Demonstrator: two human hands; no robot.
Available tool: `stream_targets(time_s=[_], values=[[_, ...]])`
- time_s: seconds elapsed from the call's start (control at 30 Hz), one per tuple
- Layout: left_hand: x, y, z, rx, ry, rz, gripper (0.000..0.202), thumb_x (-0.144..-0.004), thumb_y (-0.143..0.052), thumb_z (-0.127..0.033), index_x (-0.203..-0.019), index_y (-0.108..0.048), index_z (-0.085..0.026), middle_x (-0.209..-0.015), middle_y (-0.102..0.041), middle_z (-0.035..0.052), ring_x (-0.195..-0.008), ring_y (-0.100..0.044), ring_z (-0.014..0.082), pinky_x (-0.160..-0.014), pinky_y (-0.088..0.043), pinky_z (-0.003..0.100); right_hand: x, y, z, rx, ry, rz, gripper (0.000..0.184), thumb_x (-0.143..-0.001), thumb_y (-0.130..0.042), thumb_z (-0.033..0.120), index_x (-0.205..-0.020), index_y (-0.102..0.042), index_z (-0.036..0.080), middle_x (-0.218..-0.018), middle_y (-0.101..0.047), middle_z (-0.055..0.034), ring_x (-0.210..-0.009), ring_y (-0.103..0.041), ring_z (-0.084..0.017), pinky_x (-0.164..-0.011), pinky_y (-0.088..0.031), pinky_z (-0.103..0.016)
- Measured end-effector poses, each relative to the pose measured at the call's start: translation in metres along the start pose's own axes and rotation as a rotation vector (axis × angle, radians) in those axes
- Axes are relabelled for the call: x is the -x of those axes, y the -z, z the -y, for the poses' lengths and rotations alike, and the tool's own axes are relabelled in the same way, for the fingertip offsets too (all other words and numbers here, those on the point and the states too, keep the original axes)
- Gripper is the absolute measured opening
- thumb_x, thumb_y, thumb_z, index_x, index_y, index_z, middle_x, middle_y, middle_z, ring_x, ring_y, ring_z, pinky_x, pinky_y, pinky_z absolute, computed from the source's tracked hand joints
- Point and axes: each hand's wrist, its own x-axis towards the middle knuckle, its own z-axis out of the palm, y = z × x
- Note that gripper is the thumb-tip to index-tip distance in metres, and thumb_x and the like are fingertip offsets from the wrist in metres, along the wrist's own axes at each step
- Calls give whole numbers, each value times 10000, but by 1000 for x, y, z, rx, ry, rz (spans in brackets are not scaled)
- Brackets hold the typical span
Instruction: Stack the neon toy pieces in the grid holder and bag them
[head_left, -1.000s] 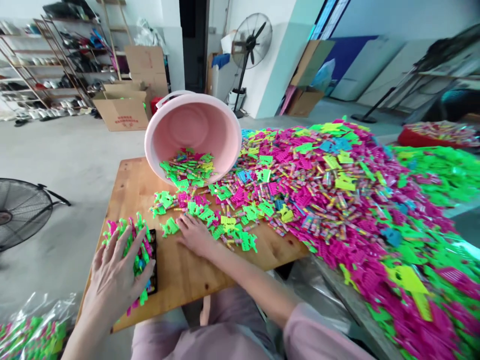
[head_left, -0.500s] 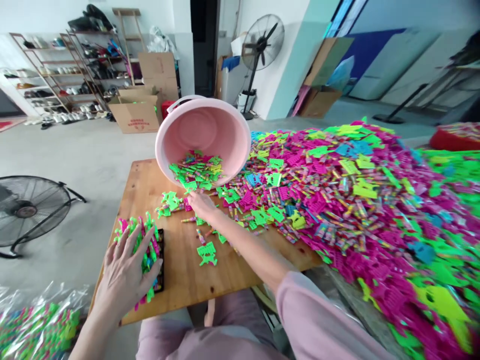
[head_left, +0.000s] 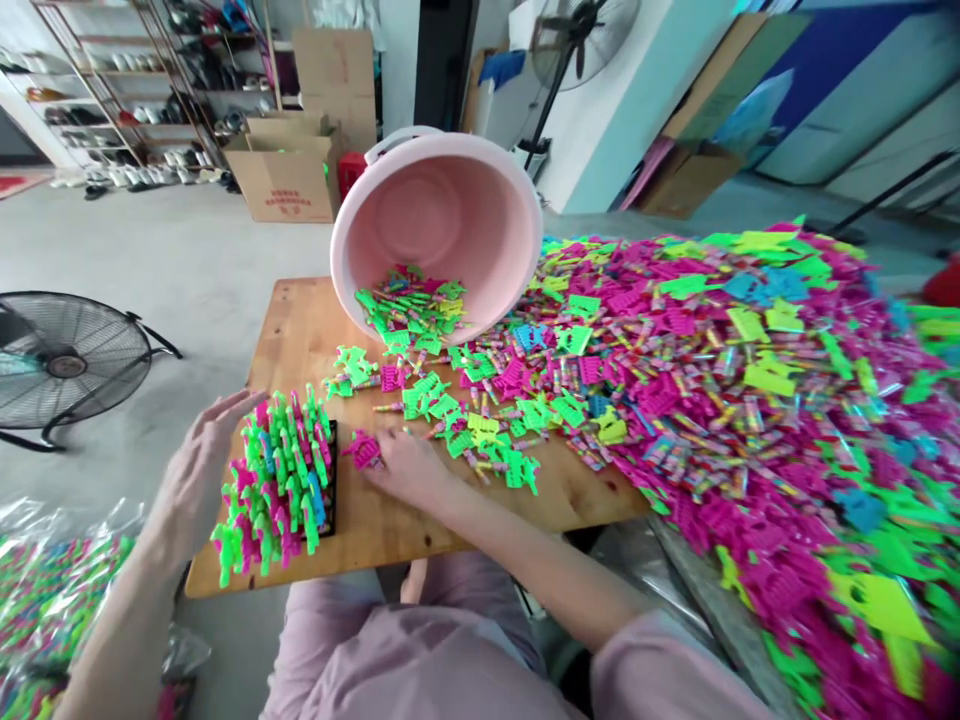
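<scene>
On the left of the wooden table (head_left: 375,520), rows of green, pink and blue plastic toy pieces (head_left: 281,470) stand upright in a black tray (head_left: 332,500). My left hand (head_left: 196,470) is held along their left side, fingers stretched out; whether it touches them I cannot tell. Just right of the tray, my right hand (head_left: 409,468) pinches a pink plastic toy piece (head_left: 364,449) close to the tabletop. Loose green and yellow pieces (head_left: 480,430) lie beyond that hand. A pink basin (head_left: 525,210) rests tipped on its side, more pieces spilling from its mouth.
A large heap of pink, green and wrapped pieces (head_left: 697,390) covers the right side. A floor fan (head_left: 67,365) stands at left, with clear plastic bags of pieces (head_left: 60,590) below it. Cardboard boxes (head_left: 289,180) and a shoe rack (head_left: 135,90) are behind.
My right hand has come back from the basin's mouth toward the tray with a pink piece. Loose pieces now lie farther right. My left hand has shifted off the toy tops to their left side.
</scene>
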Motion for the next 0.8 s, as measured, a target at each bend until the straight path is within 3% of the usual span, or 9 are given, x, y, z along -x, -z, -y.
stream_targets(time_s=[0.07,0.13,0.2,0.33,0.4,0.53,0.63,0.7,0.8], values=[[-1,-9,1,-9,63,69,649,-965,-140,-562,-1360,-528,-225,-1447,-492,70,-1392,-369,267,-1156,-287,495,-13,-1,1,-29,-74,112,274,-785,-715,307,-999,-671,142,-948,-705,-112,-911,-663,-255,-768,-508,-318],[-1,-20,2,-54,69,135,645,-953,-186,-581,-1378,-518,-227,-1443,-490,89,-1395,-353,289,-1159,-267,520,-26,-2,-3,-81,-82,147,139,-764,-709,213,-887,-695,151,-919,-717,-103,-909,-666,-244,-773,-489,-297],[0,-27,3,-112,35,147,645,-949,-189,-584,-1401,-496,-241,-1437,-494,87,-1388,-358,288,-1162,-263,522,-38,-4,-7,-205,-132,63,62,-794,-673,207,-818,-693,153,-864,-718,-88,-861,-665,-224,-743,-470,-277],[0,-29,5,-132,31,143,651,-954,-170,-568,-1434,-456,-233,-1409,-511,101,-1377,-368,288,-1157,-274,527,-71,-13,-5,-609,-200,-143,135,-819,-687,291,-799,-657,161,-728,-670,2,-687,-614,-136,-635,-418,-210],[-1,-28,7,-144,57,152,644,-956,-176,-565,-1442,-446,-239,-1404,-509,107,-1379,-364,296,-1144,-291,540,-89,-19,0,-681,-183,-179,140,-826,-681,286,-778,-633,163,-701,-637,27,-663,-581,-116,-611,-395,-194],[-1,-28,9,-144,40,157,634,-950,-196,-573,-1439,-447,-258,-1396,-517,95,-1370,-376,299,-1135,-307,546,-112,-21,7,-492,-159,-135,139,-778,-717,255,-768,-614,161,-740,-628,3,-721,-580,-149,-653,-404,-222],[-1,-28,7,-100,40,161,609,-954,-196,-569,-1413,-477,-285,-1380,-539,62,-1366,-380,288,-1140,-295,549,-117,-16,10,-377,11,-56,60,-802,-658,197,-832,-618,164,-792,-656,-29,-773,-604,-180,-690,-425,-244],[-4,-27,5,-17,76,149,604,-950,-206,-585,-1399,-488,-295,-1399,-526,44,-1365,-385,273,-1153,-274,542,-117,-14,14,-350,104,-12,119,-807,-616,145,-924,-615,163,-850,-681,-50,-819,-621,-200,-711,-440,-256],[-7,-19,5,195,209,49,614,-922,-308,-623,-1427,-439,-300,-1503,-418,28,-1401,-343,270,-1169,-253,509,-111,-12,21,-363,76,13,234,-797,-593,93,-1022,-606,155,-939,-700,-76,-892,-639,-218,-743,-461,-266]])
